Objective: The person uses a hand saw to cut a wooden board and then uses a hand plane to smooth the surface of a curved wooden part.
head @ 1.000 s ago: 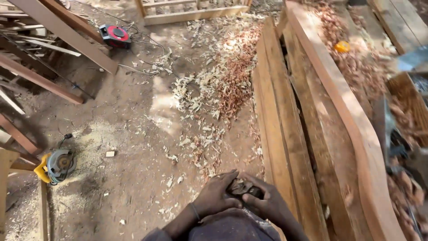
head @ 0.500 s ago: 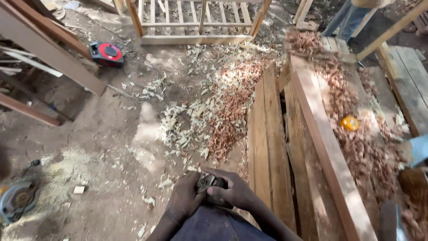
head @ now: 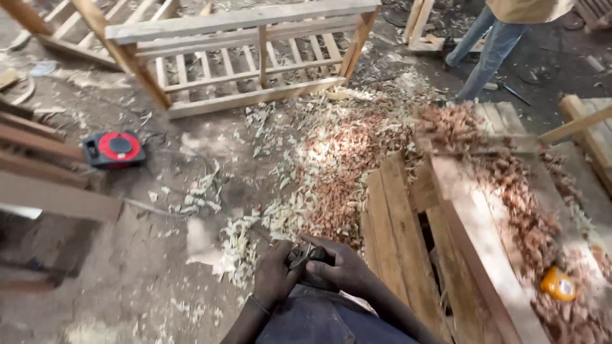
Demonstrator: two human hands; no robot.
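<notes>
Resting between both hands low in the middle of the view is a small dark metal object (head: 305, 255), perhaps a tool or fitting; it is too small and too covered to tell which. The left hand (head: 275, 280) curls around its left side, fingers folded in toward the palm, a thin band at the wrist. The right hand (head: 341, 267) closes over its right side and top, fingers laid across it, so the two hands meet around the piece just above the person's dark lap.

Directly beyond the hands a spread of pale and reddish wood shavings (head: 331, 172) covers the dirt floor (head: 127, 280). Just right of the hands, long wooden planks (head: 408, 236) lean side by side, and a broad board (head: 484, 255) next to them carries more reddish shavings along its top. A yellow tape measure (head: 558, 284) lies among those shavings near the right edge.

Off to the left, well apart, a red and black round device (head: 115, 148) sits on the ground. At the top stands a slatted wooden frame (head: 255, 57), and beyond it at the upper right another person's legs in jeans (head: 488, 51).
</notes>
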